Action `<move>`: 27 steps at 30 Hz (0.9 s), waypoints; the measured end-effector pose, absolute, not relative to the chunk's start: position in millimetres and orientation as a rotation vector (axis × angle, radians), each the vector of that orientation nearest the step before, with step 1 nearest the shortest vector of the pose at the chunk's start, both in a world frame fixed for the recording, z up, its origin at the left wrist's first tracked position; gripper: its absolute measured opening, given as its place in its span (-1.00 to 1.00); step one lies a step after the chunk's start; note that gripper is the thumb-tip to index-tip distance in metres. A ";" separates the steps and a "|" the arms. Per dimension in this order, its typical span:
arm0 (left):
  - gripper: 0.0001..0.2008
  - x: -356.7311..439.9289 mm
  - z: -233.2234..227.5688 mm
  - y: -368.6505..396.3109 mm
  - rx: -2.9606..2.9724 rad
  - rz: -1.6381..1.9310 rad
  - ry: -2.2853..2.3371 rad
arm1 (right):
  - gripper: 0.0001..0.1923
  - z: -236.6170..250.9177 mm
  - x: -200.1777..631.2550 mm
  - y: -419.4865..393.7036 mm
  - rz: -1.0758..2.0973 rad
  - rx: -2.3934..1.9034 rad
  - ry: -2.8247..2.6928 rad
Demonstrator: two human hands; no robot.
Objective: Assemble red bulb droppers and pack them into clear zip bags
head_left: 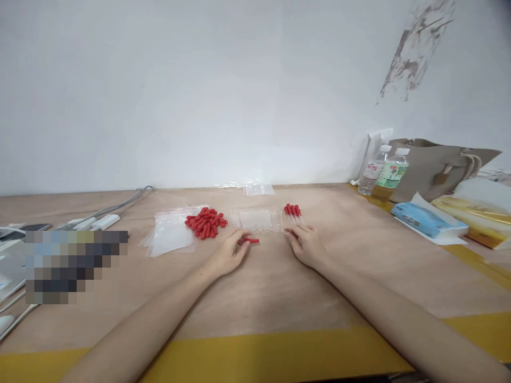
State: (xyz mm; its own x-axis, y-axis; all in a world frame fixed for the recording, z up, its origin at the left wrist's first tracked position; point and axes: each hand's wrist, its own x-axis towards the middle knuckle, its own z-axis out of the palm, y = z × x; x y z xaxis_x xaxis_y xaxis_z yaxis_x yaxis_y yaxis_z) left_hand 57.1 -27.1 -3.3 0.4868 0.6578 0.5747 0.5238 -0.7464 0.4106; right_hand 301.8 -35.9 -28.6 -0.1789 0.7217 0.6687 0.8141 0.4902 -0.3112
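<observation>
Seen from a head-worn camera, two bare forearms reach forward across a light brown wooden table [259, 287] with a yellow strip along its near edge. Left hand [227, 254] rests palm down, its fingers curled loosely around a small red rubber bulb [251, 241], whose tip pokes out to the right of the fingertips. Right hand [305, 246] lies flat on the table, fingers released and spread, touching the near ends of a few assembled droppers with red bulbs [292, 210] that lie side by side pointing toward the wall; whether it grips one I cannot tell.

Between the hands and slightly farther away sits a row of clear plastic dropper tubes [255, 219], laid parallel. Just left of that row is a loose pile of red rubber bulbs [205, 223], and beside it a stack of clear zip bags [171, 234]. Another clear bag [258, 189] lies near the white wall.

At the far right stand two water bottles [383, 170] in front of a beige handbag [435, 167], with a blue tissue pack [429, 221] nearer. At the far left run grey cables [115, 205].
</observation>
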 end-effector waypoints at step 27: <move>-0.80 72.9 -19.6 -25.0 2.113 0.992 0.975 | -0.79 -19.5 272.4 -54.0 -0.005 -1.110 -2.107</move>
